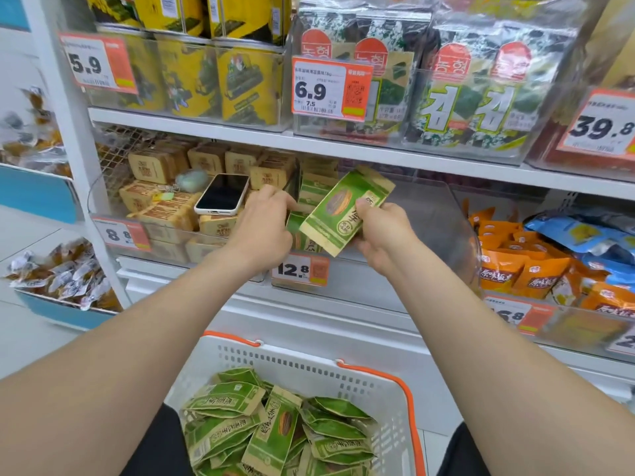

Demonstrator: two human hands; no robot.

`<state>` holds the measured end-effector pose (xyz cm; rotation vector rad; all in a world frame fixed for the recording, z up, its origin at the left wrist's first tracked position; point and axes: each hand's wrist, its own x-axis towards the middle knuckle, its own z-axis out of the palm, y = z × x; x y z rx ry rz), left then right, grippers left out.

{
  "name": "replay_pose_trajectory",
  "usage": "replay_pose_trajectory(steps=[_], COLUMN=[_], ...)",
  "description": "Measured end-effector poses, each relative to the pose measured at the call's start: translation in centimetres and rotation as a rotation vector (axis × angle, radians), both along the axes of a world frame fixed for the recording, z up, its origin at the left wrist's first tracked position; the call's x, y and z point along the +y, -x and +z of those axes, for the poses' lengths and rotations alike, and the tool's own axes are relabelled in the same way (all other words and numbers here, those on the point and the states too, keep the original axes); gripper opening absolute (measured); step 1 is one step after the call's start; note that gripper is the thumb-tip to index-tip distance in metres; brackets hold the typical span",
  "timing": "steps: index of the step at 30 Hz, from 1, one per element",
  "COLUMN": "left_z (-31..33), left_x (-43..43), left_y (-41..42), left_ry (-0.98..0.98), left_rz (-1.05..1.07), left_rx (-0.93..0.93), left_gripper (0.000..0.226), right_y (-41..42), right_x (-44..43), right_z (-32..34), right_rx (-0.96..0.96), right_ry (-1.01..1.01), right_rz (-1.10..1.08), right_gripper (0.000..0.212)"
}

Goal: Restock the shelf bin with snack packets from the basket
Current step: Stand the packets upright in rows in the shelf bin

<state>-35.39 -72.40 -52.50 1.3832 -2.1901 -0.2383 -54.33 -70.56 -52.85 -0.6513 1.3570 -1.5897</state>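
The right hand (385,231) pinches a green-and-tan snack packet (345,214) printed with a striped seed, tilted over the clear shelf bin (429,218). The left hand (264,228) curls against upright packets (309,197) standing in that bin; whether it grips them is unclear. Matching packets (275,424) lie heaped in the white basket (309,365) below.

- There is only one view, worn on the person's head. It looks forward and down along both bare forearms, which come in from the lower corners of the frame.
- It faces the shelving front-on and close. The left hand (264,221) and right hand (381,231) sit mid-frame at the shelf bin (429,214).
- The basket (309,369) lies at bottom centre, directly below the lens.
- The wide angle bows the shelf edges, and the upper shelf is cut off at the top of the frame.
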Motion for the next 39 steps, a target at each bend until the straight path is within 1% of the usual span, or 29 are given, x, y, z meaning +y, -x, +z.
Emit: replay_pose_trajectory(steps=[2,3,4,6,8,10,12,15,19,24,28,31,32,33,35,36,37,38,39], left_z=[-0.1,-0.3,-0.6,-1.1,-1.6,-1.9,-2.0,-2.4,-2.7,-3.0,-3.3,-3.5,-3.5,-3.5,-3.5,-3.6,-3.6,-3.7,-3.6], left_x=[-0.6,-0.9,-1.1,-1.5,-1.8,-2.0,-2.2,-2.3,-2.3,-2.4,-2.4,-2.5,-2.5,-2.4,-2.3,-2.3,-2.3,-2.3,-2.4], left_y=[0.0,0.0,-0.1,-0.5,-0.9,-1.0,-0.9,-0.5,0.2,0.6,0.6,0.6,0.7,0.7,0.8,0.9,0.9,0.9,0.9], left_ry=[0.036,0.048,0.061,0.083,0.101,0.112,0.116,0.112,0.106,0.092,0.103,0.109,0.11,0.111,0.114,0.116,0.116,0.113,0.11], left_rz=[-0.004,-0.004,-0.005,-0.023,-0.04,-0.053,-0.062,-0.06,-0.063,-0.043,-0.043,-0.054,-0.058,-0.06,-0.065,-0.068,-0.07,-0.07,-0.069], left_rx=[0.016,0.015,0.006,-0.025,-0.04,-0.047,-0.06,-0.075,-0.116,-0.135,-0.132,-0.105,-0.098,-0.09,-0.063,-0.045,-0.023,-0.001,0.018], left_gripper=[0.058,0.058,0.058,0.058,0.06,0.061,0.06,0.058,0.055,0.054,0.056,0.063,0.066,0.068,0.072,0.073,0.074,0.076,0.079], right_y=[0.2,0.3,0.2,0.3,-0.2,-0.7,-1.4,-1.8,-2.3,-2.6,-2.5,-2.4,-2.5,-2.6,-2.6,-2.4,-2.4,-2.2,-2.3], right_x=[-1.2,-1.7,-1.9,-2.1,-2.1,-2.0,-1.5,-1.3,-1.8,-3.1,-4.2,-5.3,-5.6,-5.8,-6.8,-7.7,-8.2,-8.8,-8.8], right_z=[-0.7,-1.1,-1.3,-1.9,-2.1,-1.8,-1.0,-0.5,-0.4,-0.8,-1.3,-1.9,-1.9,-1.9,-2.5,-3.3,-3.7,-4.2,-4.2], right_rx=[0.108,0.168,0.237,0.415,0.596,0.714,0.726,0.731,0.732,0.821,0.817,0.9,0.928,0.947,0.949,0.93,0.921,0.908,0.886], right_ry=[0.026,0.025,0.02,-0.007,-0.105,-0.228,-0.337,-0.416,-0.467,-0.539,-0.499,-0.479,-0.474,-0.475,-0.456,-0.434,-0.403,-0.384,-0.365], right_rz=[-0.096,-0.114,-0.102,0.027,0.22,0.366,0.473,0.526,0.573,0.653,0.582,0.457,0.431,0.407,0.376,0.381,0.399,0.41,0.4], right_gripper=[0.018,0.015,0.016,0.023,0.028,0.021,0.014,0.021,0.02,0.023,0.031,0.044,0.052,0.067,0.109,0.126,0.138,0.142,0.138])
